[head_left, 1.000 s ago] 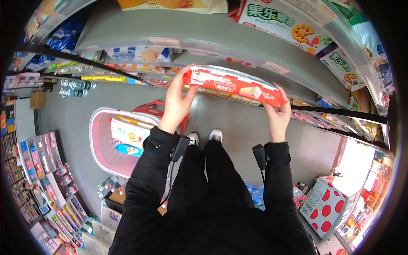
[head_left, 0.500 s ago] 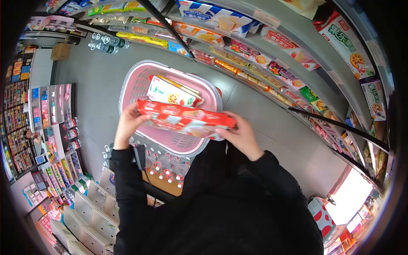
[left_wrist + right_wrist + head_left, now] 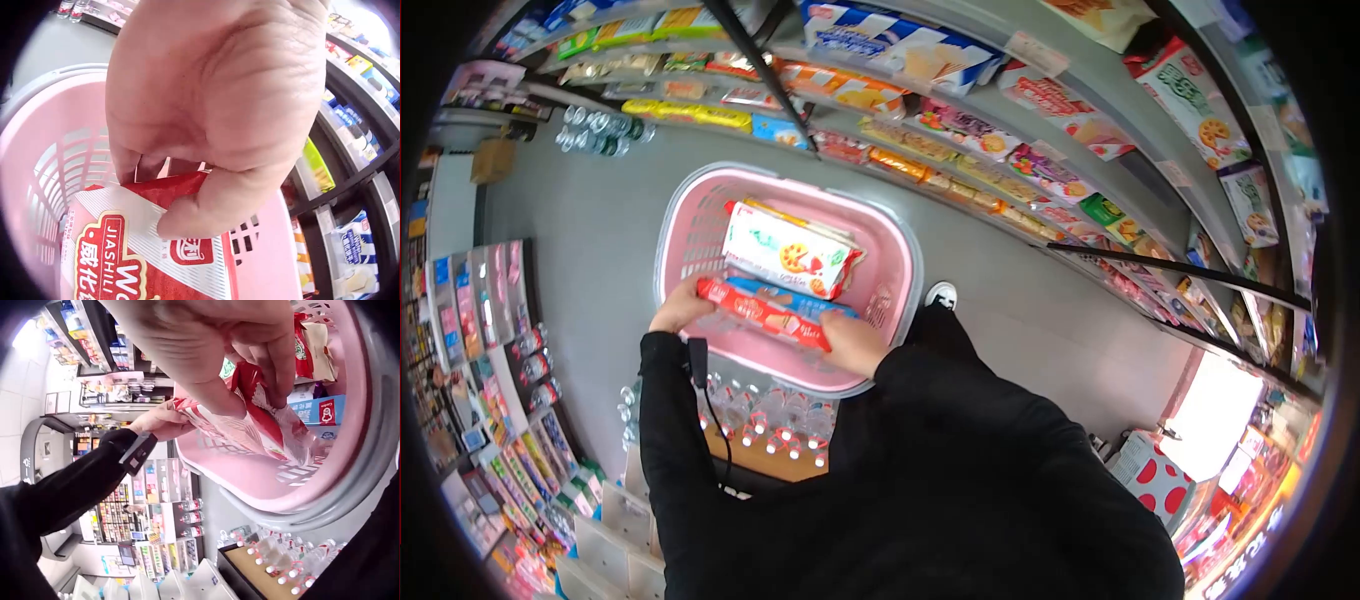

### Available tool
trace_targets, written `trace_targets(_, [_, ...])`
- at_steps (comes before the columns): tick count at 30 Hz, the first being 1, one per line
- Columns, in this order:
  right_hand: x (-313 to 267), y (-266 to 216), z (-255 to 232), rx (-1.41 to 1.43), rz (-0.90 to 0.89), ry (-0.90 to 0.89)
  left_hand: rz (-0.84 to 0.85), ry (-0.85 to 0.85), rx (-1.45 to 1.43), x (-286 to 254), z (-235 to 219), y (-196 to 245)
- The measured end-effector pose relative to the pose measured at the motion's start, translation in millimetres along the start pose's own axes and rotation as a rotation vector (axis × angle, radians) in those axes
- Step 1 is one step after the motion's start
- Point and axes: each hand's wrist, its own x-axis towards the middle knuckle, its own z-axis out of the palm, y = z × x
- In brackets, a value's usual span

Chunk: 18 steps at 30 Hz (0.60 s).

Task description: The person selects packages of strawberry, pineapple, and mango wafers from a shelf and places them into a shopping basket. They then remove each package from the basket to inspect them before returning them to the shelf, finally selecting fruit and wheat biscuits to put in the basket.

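A long red-and-white packet of wafers (image 3: 762, 315) is inside the pink basket (image 3: 690, 200), low along its near side. My left hand (image 3: 683, 306) grips one end of it, thumb on the printed face in the left wrist view, where the wafer packet (image 3: 119, 250) shows large lettering. At the other end my right hand (image 3: 219, 353) pinches the crimped wrapper between thumb and fingers. Just beyond the packet lies a blue package (image 3: 775, 290), partly covered by it. A white package with a tart picture (image 3: 785, 248) rests farther back in the basket.
Shelves of packaged snacks (image 3: 960, 110) run along the far and right sides. Several clear bottles with red and white caps (image 3: 785, 415) stand by the basket's near side. A shoe (image 3: 941, 295) is on the floor right of the basket. A box with red dots (image 3: 1155, 480) stands lower right.
Both hands have brought the wafer packet from in front of the shelf, over the basket and down into it. The head view has swung toward the basket.
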Motion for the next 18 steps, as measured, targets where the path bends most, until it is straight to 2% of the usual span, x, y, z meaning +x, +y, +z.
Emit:
trace_targets(2, [2, 2, 3, -0.081, -0.017, -0.033, -0.008, -0.049, 0.054, 5, 3, -2])
trace_targets(4, [9, 10, 9, -0.122, -0.008, -0.013, 0.102, -0.064, 0.086, 14, 6, -19])
trace_targets(5, [13, 12, 11, -0.159, 0.002, -0.038, 0.014, -0.083, -0.015, 17, 6, -22])
trace_targets(6, [15, 11, 10, -0.194, 0.004, -0.066, 0.024, -0.087, -0.008, 18, 8, -19])
trace_targets(8, [17, 9, 7, -0.216, 0.023, -0.057, -0.008, -0.066, 0.097, 17, 8, -15])
trace_targets(9, [15, 10, 3, -0.208, 0.016, -0.090, 0.037, -0.078, 0.268, 17, 8, -12])
trace_targets(10, [15, 10, -2, -0.202, 0.006, -0.120, 0.042, -0.066, 0.274, 16, 7, -8])
trace_targets(13, [7, 9, -47, -0.099, -0.128, -0.134, 0.121, -0.081, 0.631, 17, 5, 16])
trace_targets(14, [0, 6, -77, 0.011, -0.153, -0.083, 0.129, -0.067, 0.639, 21, 3, 29])
trace_targets(15, [9, 27, -85, 0.082, -0.228, 0.060, 0.152, -0.002, 0.706, 26, 2, 46])
trace_targets(16, [-7, 8, -131, 0.176, -0.166, 0.238, 0.174, 0.061, 0.771, 31, 2, 65])
trace_targets(17, [-5, 19, -152, 0.274, -0.126, 0.422, 0.299, 0.100, 0.735, 35, 5, 99])
trace_targets(18, [-3, 26, -177, 0.356, 0.002, 0.544, 0.422, 0.138, 0.697, 36, 8, 140])
